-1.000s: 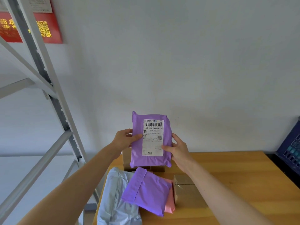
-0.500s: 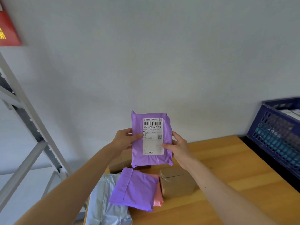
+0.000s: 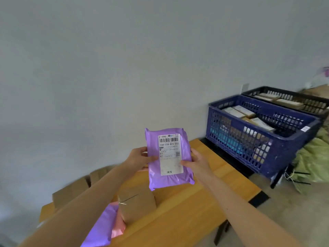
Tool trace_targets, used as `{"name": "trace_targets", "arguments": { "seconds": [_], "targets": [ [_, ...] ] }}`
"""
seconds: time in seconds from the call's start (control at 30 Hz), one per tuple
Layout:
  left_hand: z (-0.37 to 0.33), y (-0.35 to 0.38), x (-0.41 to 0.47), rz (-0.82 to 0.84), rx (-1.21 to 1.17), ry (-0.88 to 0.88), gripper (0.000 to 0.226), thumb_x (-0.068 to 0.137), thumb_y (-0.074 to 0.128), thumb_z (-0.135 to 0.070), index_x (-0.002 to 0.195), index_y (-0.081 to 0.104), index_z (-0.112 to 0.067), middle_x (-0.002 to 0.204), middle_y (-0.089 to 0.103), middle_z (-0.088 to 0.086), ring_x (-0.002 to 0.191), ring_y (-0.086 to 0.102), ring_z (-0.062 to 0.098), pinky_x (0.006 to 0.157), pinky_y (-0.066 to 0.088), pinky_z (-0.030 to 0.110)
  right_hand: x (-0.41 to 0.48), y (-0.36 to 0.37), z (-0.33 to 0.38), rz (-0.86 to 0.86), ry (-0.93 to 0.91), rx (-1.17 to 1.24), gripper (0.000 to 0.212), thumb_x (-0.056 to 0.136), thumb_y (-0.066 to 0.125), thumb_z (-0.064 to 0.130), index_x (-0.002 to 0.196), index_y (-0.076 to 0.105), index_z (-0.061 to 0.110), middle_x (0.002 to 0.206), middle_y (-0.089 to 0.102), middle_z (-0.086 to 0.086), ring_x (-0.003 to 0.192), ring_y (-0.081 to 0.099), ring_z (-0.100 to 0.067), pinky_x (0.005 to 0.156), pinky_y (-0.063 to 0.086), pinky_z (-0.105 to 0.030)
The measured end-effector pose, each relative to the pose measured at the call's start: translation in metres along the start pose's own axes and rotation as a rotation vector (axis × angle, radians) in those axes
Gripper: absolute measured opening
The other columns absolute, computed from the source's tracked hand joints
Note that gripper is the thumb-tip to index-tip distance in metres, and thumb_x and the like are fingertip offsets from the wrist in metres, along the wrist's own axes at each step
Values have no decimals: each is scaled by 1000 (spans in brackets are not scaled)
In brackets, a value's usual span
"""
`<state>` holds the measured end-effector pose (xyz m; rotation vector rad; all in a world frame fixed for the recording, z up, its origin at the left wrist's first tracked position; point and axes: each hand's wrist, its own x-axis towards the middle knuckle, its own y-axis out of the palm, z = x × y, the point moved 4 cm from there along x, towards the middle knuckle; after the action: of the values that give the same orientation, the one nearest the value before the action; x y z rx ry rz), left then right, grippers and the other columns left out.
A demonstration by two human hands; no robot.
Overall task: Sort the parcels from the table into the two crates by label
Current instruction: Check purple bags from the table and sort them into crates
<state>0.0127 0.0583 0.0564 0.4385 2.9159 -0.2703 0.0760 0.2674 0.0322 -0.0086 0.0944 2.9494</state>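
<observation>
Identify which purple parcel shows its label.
The held purple parcel, between left hand and right hand: its white label faces the camera. The other purple parcel lies on the table, label unseen.

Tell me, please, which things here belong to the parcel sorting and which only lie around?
Job: labelled purple parcel, held by left hand and right hand; blue crate; black crate; table with brown box, purple mailer, pink mailer.
Lying about: green bags beside the blue crate; wall socket.

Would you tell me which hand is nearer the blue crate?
Right. Both grip the purple parcel: right hand on the edge toward the blue crate, left hand on the far edge.
</observation>
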Motion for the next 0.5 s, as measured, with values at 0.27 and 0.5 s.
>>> {"name": "trace_targets", "arguments": {
  "seconds": [0.27,0.5],
  "targets": [
    [-26,179,7,188,14,39,32,85,70,-3,115,63,-12,111,69,12,97,69,26,77,58,37,-39,-176,9,-161,-5,-33,41,79,63,-12,106,63,19,103,71,2,101,66,-20,82,57,-33],
    [-59,329,12,361,51,103,33,85,70,-5,115,63,-15,108,72,6,97,70,22,75,58,34,-65,-326,19,-293,-15,-46,38,82,65,-8,101,62,24,106,70,4,100,66,-13,84,57,-34]
  ]
}}
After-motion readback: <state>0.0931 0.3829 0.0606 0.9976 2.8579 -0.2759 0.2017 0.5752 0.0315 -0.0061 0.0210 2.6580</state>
